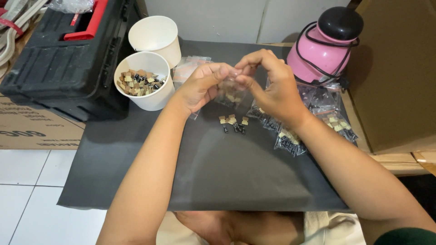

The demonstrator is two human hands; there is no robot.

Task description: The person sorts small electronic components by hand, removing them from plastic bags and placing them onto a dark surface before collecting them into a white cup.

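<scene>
Clear plastic bag (230,92) of small parts is pinched at its top between left hand (200,86) and right hand (272,86), each grip clamped on it, above loose parts (233,122) on the black mat (227,177), right of the filled white cup (143,81).

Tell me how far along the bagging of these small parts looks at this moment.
Done: several filled clear bags lie at the right of the black mat. In hand: the left hand and right hand together hold a small clear bag with a few parts inside. Left: a few loose parts on the mat and many more in the white cup.
</scene>
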